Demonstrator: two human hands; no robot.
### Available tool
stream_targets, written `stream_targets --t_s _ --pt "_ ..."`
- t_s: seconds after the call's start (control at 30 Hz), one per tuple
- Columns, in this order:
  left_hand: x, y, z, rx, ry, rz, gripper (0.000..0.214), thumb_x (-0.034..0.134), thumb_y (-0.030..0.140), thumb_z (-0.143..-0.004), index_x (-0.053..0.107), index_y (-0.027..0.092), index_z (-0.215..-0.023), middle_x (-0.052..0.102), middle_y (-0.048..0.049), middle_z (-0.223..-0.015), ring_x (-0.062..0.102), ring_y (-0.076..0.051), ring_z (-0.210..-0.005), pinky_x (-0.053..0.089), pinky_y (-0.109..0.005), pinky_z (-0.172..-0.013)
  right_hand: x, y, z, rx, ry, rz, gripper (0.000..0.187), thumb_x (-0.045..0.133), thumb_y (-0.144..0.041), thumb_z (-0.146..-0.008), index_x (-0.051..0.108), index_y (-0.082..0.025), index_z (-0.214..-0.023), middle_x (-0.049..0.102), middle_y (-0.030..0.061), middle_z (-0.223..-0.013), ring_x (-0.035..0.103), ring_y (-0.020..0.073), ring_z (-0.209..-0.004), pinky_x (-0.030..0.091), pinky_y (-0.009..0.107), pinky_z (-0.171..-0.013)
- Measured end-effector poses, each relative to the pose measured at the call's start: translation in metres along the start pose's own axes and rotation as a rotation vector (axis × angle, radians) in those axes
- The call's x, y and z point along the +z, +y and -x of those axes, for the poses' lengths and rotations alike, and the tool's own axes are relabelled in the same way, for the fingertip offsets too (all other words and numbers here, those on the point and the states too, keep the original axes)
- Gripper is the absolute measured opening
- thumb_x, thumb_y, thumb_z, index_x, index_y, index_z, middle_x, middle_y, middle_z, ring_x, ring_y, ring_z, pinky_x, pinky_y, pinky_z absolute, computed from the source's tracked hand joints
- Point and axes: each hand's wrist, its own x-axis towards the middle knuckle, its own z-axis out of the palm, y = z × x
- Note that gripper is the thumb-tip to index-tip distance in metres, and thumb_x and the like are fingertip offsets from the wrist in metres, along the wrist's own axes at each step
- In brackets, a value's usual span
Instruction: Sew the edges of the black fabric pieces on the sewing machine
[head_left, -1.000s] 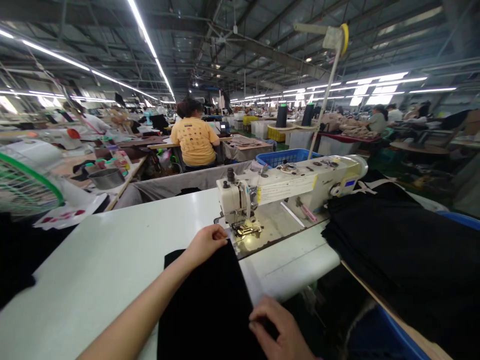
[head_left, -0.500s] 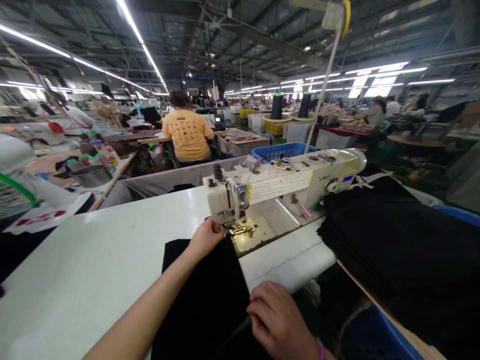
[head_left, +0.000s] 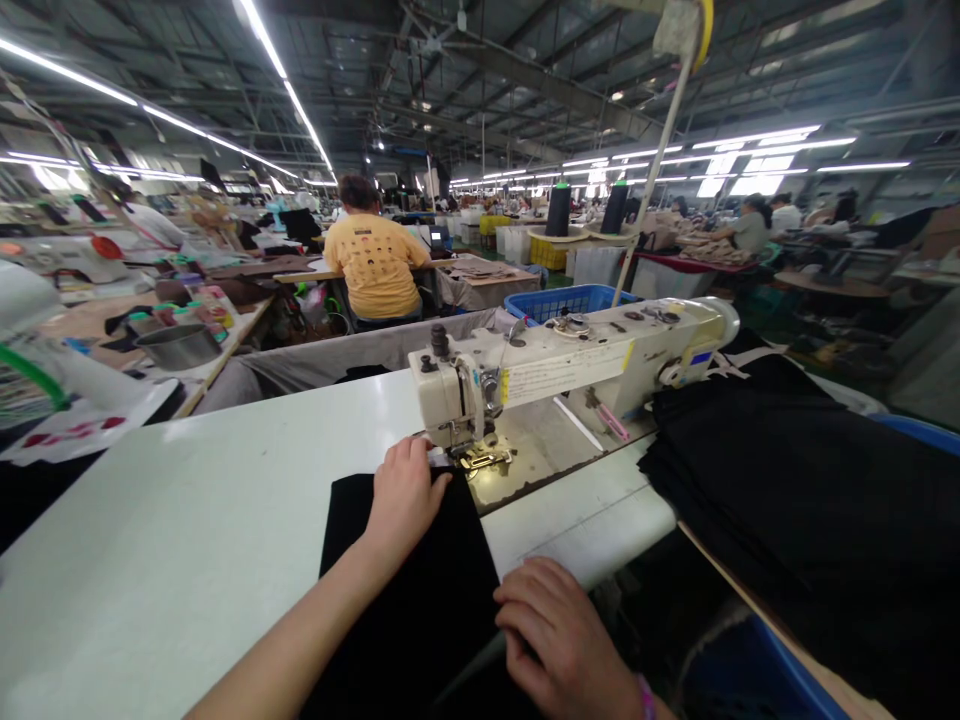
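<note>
Scanning from the left, I pick out a fan's green rim (head_left: 34, 375) at the edge of my view and, farther off, a metal pot (head_left: 178, 347). A pale worktable (head_left: 187, 520) spreads from there toward the middle, with a person in a yellow shirt (head_left: 375, 260) seated beyond it.

On the table lies a piece of black cloth (head_left: 442, 590), its long axis running from near to far, its far end just beside the head of the sewing machine (head_left: 570, 360). The left hand (head_left: 407, 495) lies palm down over that far end, fingers close together, thumb set apart to the right; I see no grip. The relation I weigh most is here: the lit metal guide (head_left: 484, 459) sits just right of these fingertips, at the cloth's far right corner, and the left hand is clearly the nearer one to it.

Nearer and to the right, the right hand (head_left: 551, 630) is at the cloth's right edge, which passes along the left side of its fingers. They are curled together, but I cannot tell whether they pinch the fabric.

Farther right, a white stick (head_left: 577, 424) rests on the machine bed, and a dark fabric pile (head_left: 810, 480) fills the right side.
</note>
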Motion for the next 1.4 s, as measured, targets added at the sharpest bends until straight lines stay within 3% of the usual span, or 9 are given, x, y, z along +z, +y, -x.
stream_targets --t_s 0.07,0.17,0.23,0.33,0.5,0.73,0.97,1.2,1.4 --pt "-0.006 0.006 0.039 0.153 -0.058 0.006 0.015 0.063 0.018 -0.085 0.06 0.017 -0.099 0.062 -0.0102 -0.107 0.057 -0.028 -0.104 0.048 -0.046 -0.092 -0.001 -0.001 0.0 -0.001 -0.013 -0.002 0.026 0.048 -0.001 -0.077 0.059 -0.019 -0.093 0.068 0.0051 -0.091 0.061 0.0191 -0.09 0.048 0.04 -0.097" --pt "-0.005 0.005 0.097 0.601 -0.258 0.043 0.018 0.057 0.011 -0.085 0.063 0.022 -0.098 0.067 -0.0038 -0.103 0.062 -0.02 -0.095 0.056 -0.033 -0.083 -0.002 0.0 -0.001 0.016 -0.056 -0.003 0.025 0.048 -0.002 -0.079 0.059 -0.019 -0.094 0.067 0.0043 -0.092 0.06 0.0186 -0.092 0.046 0.04 -0.101" --pt "0.0 -0.002 0.118 0.803 -0.184 -0.036 0.036 0.054 0.007 -0.082 0.061 0.019 -0.115 0.069 -0.0059 -0.115 0.063 -0.022 -0.106 0.058 -0.033 -0.087 -0.002 0.001 -0.003 0.049 -0.091 0.0 0.025 0.048 -0.004 -0.081 0.059 -0.02 -0.095 0.067 0.0038 -0.095 0.059 0.0186 -0.094 0.044 0.041 -0.104" --pt "0.006 -0.014 0.118 0.917 -0.041 -0.155 0.053 0.052 0.005 -0.077 0.055 0.014 -0.129 0.067 -0.0092 -0.127 0.062 -0.025 -0.116 0.06 -0.036 -0.09 0.0 0.004 -0.011 0.102 -0.14 0.0 0.024 0.05 -0.005 -0.083 0.06 -0.021 -0.098 0.068 0.0036 -0.099 0.059 0.019 -0.1 0.039 0.042 -0.108" --pt "0.004 -0.027 0.082 0.897 -0.025 -0.188 0.047 0.049 0.005 -0.083 0.06 0.018 -0.126 0.069 -0.0076 -0.124 0.065 -0.025 -0.113 0.06 -0.039 -0.09 0.008 0.017 -0.033 0.139 -0.17 0.003 0.022 0.056 -0.008 -0.084 0.063 -0.021 -0.099 0.067 0.0036 -0.104 0.056 0.0204 -0.105 0.035 0.043 -0.111" --pt "0.0 -0.037 0.041 0.812 -0.062 -0.058 0.028 0.048 0.015 -0.093 0.067 0.019 -0.115 0.07 -0.0088 -0.118 0.064 -0.023 -0.111 0.058 -0.039 -0.094 0.022 0.04 -0.07 0.185 -0.203 0.15 0.019 0.062 -0.01 -0.082 0.069 -0.021 -0.096 0.06 0.0041 -0.097 0.051 0.0209 -0.099 0.041 0.038 -0.096" --pt "-0.006 -0.042 0.002 0.662 -0.165 0.01 0.032 0.041 0.017 -0.097 0.069 0.017 -0.112 0.068 -0.0101 -0.117 0.062 -0.021 -0.109 0.053 -0.038 -0.097 0.038 0.056 -0.098 0.24 -0.242 0.25 0.013 0.061 -0.014 -0.087 0.069 -0.021 -0.094 0.059 0.005 -0.097 0.05 0.0233 -0.099 0.043 0.04 -0.093" --pt "0.002 -0.052 -0.011 0.5 -0.074 -0.025 0.032 0.038 0.026 -0.1 0.064 0.02 -0.116 0.065 -0.0089 -0.124 0.059 -0.021 -0.118 0.048 -0.041 -0.104 0.044 0.036 -0.079 0.26 -0.186 0.248 0.036 0.058 -0.007 -0.085 0.06 -0.017 -0.12 0.059 0.0104 -0.116 0.053 0.0265 -0.11 0.046 0.048 -0.101" --pt "0.013 -0.061 -0.005 0.233 -0.01 -0.106 0.041 0.04 0.023 -0.097 0.055 0.009 -0.132 0.05 -0.0202 -0.145 0.044 -0.033 -0.137 0.034 -0.058 -0.113 0.048 0.034 -0.065 0.219 -0.159 0.195 0.037 0.054 -0.004 -0.085 0.061 -0.015 -0.12 0.062 0.0127 -0.12 0.055 0.0279 -0.114 0.046 0.053 -0.104"
